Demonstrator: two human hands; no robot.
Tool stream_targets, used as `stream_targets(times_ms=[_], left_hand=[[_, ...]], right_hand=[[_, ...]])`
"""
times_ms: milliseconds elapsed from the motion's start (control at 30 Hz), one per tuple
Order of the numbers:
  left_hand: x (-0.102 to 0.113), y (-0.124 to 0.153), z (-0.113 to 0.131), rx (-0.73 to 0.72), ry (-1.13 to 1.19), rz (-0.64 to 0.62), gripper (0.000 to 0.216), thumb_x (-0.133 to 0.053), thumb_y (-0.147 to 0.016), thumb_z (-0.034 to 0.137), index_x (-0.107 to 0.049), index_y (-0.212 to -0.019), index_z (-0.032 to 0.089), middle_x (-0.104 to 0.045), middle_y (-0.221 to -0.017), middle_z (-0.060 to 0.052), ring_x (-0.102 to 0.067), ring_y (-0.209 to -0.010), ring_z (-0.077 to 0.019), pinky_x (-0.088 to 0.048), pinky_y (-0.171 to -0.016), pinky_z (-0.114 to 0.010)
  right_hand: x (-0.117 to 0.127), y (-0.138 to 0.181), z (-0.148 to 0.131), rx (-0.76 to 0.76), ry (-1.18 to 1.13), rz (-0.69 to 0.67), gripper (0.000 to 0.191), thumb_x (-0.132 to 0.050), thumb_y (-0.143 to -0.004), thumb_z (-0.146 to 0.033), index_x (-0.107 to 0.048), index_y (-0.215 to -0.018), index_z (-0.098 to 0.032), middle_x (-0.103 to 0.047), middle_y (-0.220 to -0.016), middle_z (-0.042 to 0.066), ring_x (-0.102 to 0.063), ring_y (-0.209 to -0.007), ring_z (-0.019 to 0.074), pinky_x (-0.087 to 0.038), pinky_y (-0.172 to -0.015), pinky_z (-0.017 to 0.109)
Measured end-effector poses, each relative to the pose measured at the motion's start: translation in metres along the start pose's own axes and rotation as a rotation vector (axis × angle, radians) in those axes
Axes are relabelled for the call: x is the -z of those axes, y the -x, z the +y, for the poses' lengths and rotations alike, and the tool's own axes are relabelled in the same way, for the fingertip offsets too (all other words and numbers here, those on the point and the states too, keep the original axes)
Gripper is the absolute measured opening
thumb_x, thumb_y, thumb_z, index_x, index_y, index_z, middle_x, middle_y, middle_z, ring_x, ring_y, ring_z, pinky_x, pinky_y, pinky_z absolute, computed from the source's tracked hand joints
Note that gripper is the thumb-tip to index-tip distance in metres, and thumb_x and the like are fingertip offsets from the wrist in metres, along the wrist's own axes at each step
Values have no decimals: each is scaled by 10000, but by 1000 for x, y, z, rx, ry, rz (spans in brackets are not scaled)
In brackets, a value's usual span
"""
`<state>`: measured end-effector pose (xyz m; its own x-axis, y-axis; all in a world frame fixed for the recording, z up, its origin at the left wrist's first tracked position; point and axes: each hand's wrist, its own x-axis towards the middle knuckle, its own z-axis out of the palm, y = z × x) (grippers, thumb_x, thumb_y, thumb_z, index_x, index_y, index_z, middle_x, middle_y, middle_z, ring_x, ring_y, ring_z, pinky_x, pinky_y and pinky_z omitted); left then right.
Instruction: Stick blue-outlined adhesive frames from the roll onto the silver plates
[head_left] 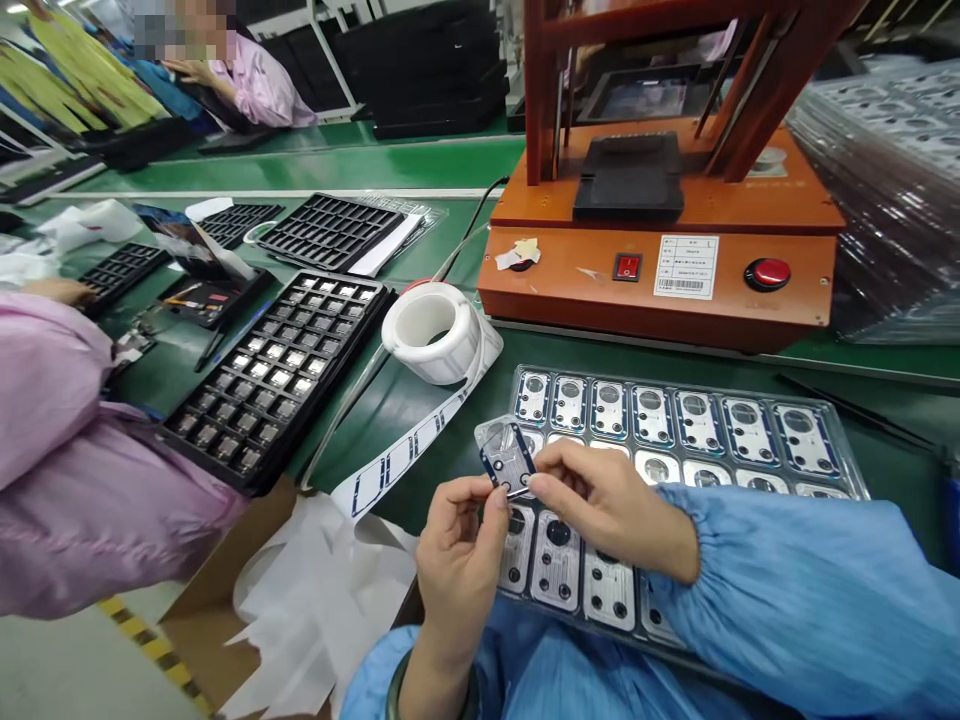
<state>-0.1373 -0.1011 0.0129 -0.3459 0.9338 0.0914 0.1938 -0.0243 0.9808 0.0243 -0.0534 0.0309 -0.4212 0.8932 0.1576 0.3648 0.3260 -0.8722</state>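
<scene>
Between both hands, a small flat plate [510, 458] with round holes and dark blue edge strips is held tilted above a clear tray [847, 450]. My left hand [461, 545] pinches its lower edge between thumb and fingertips. My right hand [611, 505] grips the plate's right side with closed fingers. Rows of similar metal plates [556, 560] lie in the tray's pockets under and beyond my hands. To the left, a white roll of stickers [431, 335] stands on the green table, its strip [409, 450] of dark blue outlines trailing down towards me.
An orange press [660, 260] with a red button stands behind the tray. Black tweezers [855, 410] lie at right. A black tray [277, 370] of small metal parts lies left, beside a person's pink sleeve [67, 450]. White backing paper [315, 600] fills a cardboard box below.
</scene>
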Motion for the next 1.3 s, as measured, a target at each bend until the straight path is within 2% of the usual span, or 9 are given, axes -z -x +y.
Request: stream_targets(times_ms=[100,167,333,533,700,833,1000,1200,1300], left_hand=[[-2,1,-1,-29,-15,2,107,-663,-784,243,-600,-851,188,-641,-751,-4,-643,-674,-121,-553,-630,-219],[-2,2,-3,-69,-31,6,102,-657,-789,223,-602,-870,193,-643,-783,-9,-646,-690,-120,-558,-652,-225],[-2,3,-6,-178,-52,30,173,-667,-771,163,-608,-928,203,-636,-833,-7,-658,-734,-122,-568,-696,-231],[-5,2,-3,-218,-43,18,238,-666,-766,126,-593,-974,214,-621,-832,9,-652,-735,-95,-556,-689,-183],[-5,2,-3,-201,-48,-18,268,-665,-772,148,-571,-1015,214,-599,-772,20,-624,-677,-97,-548,-630,-194],[-5,-1,-2,-112,-36,-64,301,-666,-788,237,-565,-1069,202,-610,-751,10,-614,-651,-114,-528,-584,-206],[-4,-3,-3,10,-55,-141,171,-595,-849,311,-598,-972,192,-595,-673,21,-573,-568,-97,-486,-535,-188],[0,0,-8,-49,-103,-280,117,-536,-885,285,-587,-949,201,-577,-633,30,-553,-534,-98,-461,-511,-187],[1,-2,-7,-84,-106,-290,122,-521,-891,290,-596,-929,203,-601,-649,27,-549,-524,-99,-451,-503,-187]], right_hand=[[-4,0,0,-117,-134,-97,309,-485,-920,-387,-494,-683,-188,-496,-545,-45,-489,-473,78,-359,-445,183],[-5,-1,0,-153,-187,-123,306,-476,-921,-385,-486,-685,-191,-476,-521,-52,-484,-467,82,-356,-447,188],[-6,-1,2,-148,-255,-136,286,-473,-921,-376,-494,-707,-188,-478,-530,-54,-482,-464,78,-355,-447,185],[-6,0,2,-175,-265,-134,303,-488,-910,-402,-494,-700,-184,-465,-539,-54,-491,-467,77,-356,-443,184],[-6,-2,3,-233,-366,-99,305,-479,-913,-426,-507,-733,-181,-509,-573,-52,-506,-459,71,-392,-455,184],[-6,-2,4,-252,-444,-113,311,-472,-921,-428,-493,-730,-183,-540,-602,-49,-511,-440,61,-409,-454,179],[-7,-2,4,-250,-421,-126,318,-484,-914,-437,-507,-728,-181,-512,-580,-51,-508,-450,70,-396,-451,188],[-5,-3,6,-248,-379,-101,328,-441,-935,-444,-446,-715,-200,-453,-502,-78,-497,-445,77,-396,-464,188],[-4,-3,6,-232,-376,-145,332,-435,-941,-422,-439,-695,-200,-473,-483,-75,-504,-446,76,-397,-474,186]])
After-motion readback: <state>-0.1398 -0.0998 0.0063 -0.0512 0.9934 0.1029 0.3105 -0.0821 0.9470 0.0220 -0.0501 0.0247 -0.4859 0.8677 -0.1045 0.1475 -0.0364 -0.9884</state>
